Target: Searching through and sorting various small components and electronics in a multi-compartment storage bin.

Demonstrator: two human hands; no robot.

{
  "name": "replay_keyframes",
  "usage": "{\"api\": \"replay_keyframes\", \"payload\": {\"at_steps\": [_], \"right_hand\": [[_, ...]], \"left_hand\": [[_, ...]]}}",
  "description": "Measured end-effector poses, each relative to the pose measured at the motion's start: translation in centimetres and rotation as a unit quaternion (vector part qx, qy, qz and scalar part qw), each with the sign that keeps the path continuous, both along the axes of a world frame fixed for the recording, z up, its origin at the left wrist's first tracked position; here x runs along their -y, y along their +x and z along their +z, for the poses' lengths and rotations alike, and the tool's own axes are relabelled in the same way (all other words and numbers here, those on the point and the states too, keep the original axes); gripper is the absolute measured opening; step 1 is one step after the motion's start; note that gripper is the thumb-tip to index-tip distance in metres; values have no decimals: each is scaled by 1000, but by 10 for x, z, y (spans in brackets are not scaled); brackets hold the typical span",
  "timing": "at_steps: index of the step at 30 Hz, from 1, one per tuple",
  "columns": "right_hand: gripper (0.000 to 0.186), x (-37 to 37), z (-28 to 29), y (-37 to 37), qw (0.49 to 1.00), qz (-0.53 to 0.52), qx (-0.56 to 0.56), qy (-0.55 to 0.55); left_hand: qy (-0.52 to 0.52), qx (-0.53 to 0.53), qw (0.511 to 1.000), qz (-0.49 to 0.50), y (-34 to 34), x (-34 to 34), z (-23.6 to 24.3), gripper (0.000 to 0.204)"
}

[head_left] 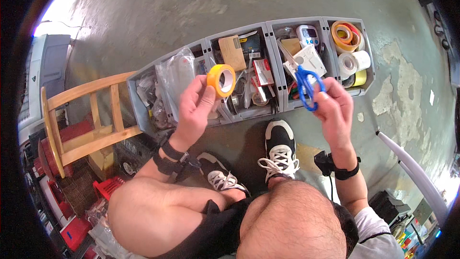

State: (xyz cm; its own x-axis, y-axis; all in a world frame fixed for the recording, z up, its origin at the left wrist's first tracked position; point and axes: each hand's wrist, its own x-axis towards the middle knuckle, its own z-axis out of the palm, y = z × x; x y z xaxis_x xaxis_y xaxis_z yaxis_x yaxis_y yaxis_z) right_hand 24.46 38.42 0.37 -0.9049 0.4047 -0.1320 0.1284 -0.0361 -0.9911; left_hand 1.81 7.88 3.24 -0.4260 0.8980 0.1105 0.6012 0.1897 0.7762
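Note:
Between the thumb and fingers of my left hand [196, 108] is a roll of yellow tape [211, 77], held up over the second bin from the left. My right hand [334, 110] grips a pair of scissors [302, 79] by its blue handles, the metal blades pointing up and to the left. Below both hands stands a row of grey plastic bins [282, 100] on the floor. Under the scissors lies a white flat device [310, 60], and beyond it a white timer-like gadget with a small screen [307, 35].
More tape rolls [346, 36] and white rolls [362, 60] fill the right-hand bin. Boxes, including a tan one [232, 52], and plastic bags [177, 74] sit in the others. A wooden chair [91, 139] lies at the left. My shoes [279, 148] are close in front of the bins.

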Motion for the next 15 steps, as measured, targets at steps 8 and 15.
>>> {"api": "replay_keyframes", "payload": {"at_steps": [8, 15], "right_hand": [[59, 92, 8, -91, 1000, -10, -6, -3], [59, 118, 16, -109, 1000, -11, -16, -2]], "left_hand": [[-41, 76, 996, 31, -1, 4, 4, 25], [-71, 136, 986, 67, 9, 2, 9, 26]]}}
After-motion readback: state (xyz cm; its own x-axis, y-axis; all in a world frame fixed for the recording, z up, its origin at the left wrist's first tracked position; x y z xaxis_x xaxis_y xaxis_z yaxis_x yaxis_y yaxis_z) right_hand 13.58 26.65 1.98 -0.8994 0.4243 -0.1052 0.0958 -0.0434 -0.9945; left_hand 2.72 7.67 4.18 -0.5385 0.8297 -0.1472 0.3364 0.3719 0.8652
